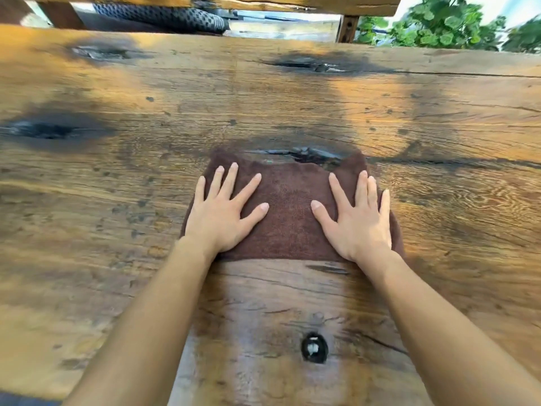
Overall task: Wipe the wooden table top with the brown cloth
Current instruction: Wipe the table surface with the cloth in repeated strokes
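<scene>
The brown cloth [288,212] lies flat on the wooden table top [292,106], a little past the middle of the view. My left hand [222,212] presses down on the cloth's left part with fingers spread. My right hand [358,218] presses flat on its right part, fingers also spread. Neither hand grips the cloth; both palms rest on top of it. Parts of the cloth's side edges are hidden under the hands. The cloth's far edge touches a dark knot [304,155] in the wood.
The table has several dark knots, one at the left [44,130] and a hole near me [314,347]. A wooden bench [263,1] with a patterned cushion [164,16] stands beyond the far edge. Green plants [445,24] are at the back right.
</scene>
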A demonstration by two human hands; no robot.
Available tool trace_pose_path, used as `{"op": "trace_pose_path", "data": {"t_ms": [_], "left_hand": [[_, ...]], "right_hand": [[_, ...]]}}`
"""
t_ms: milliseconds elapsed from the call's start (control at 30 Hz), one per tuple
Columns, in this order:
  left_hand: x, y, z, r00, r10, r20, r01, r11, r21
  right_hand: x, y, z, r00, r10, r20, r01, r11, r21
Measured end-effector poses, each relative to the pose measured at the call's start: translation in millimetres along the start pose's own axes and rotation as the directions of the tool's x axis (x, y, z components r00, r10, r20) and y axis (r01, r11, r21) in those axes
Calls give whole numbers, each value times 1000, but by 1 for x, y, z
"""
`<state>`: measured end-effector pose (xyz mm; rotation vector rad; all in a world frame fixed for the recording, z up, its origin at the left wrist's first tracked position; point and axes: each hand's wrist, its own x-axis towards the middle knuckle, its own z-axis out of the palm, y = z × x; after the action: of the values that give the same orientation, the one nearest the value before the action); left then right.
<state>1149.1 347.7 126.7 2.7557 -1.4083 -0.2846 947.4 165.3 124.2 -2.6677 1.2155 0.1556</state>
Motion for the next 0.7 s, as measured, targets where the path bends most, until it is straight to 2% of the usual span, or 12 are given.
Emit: {"op": "trace_pose_path", "data": {"t_ms": [100, 433, 700], "left_hand": [[-48, 6, 0, 999, 6, 33, -6, 1000, 14], [-178, 18, 9, 1000, 7, -23, -6, 1000, 8], [-241, 23, 19, 1000, -12, -24, 12, 1000, 8]], "right_hand": [[-49, 0, 6, 1000, -5, -10, 6, 1000, 18], [-179, -12, 19, 996, -24, -87, 30, 997, 69], [-246, -21, 25, 991, 3, -130, 13, 993, 121]]}}
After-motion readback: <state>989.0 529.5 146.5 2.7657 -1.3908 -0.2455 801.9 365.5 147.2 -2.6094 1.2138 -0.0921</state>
